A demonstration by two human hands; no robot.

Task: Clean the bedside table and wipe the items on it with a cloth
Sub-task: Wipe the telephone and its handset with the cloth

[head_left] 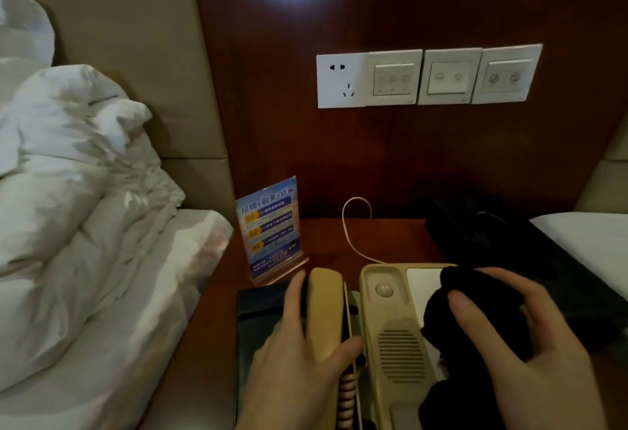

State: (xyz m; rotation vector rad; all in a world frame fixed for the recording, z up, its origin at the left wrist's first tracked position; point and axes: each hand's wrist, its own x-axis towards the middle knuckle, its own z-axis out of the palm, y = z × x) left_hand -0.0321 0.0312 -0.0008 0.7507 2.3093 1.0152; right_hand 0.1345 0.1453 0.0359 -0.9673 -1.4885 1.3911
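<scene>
At lower centre, the left hand curled its fingers around the beige handset. The right hand, fingers clamped, pressed the black cloth onto the phone base on the bedside table.

One head-worn view, looking forward and down, close over the bedside surface.

The wide lens sits just above the surface and faces the dark wood wall panel, with its switch plates high in the frame. Both hands come in from the bottom edge, left hand and right hand, very near the camera over the telephone. Rumpled bedding fills the left side, and a second mattress corner shows at the right edge.
</scene>
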